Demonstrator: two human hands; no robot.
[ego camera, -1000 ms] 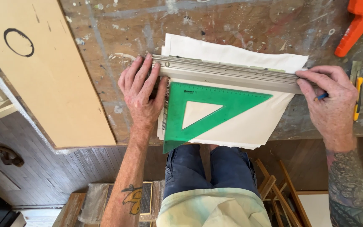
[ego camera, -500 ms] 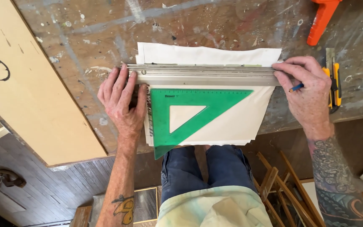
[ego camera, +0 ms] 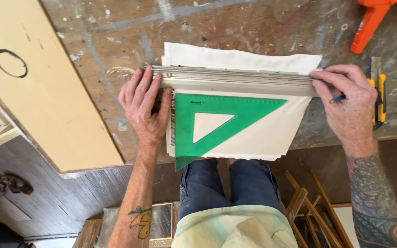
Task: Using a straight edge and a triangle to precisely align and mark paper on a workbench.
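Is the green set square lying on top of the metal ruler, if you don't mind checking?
No, the green set square lies flat on the white sheets just below the metal ruler, its long edge butted against the ruler's near edge.

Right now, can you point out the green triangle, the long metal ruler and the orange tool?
green triangle [ego camera: 253, 106]: head view, on its top band.
metal ruler [ego camera: 235, 82]: head view, middle of its length.
orange tool [ego camera: 366, 25]: head view, on its handle at the table's far corner.
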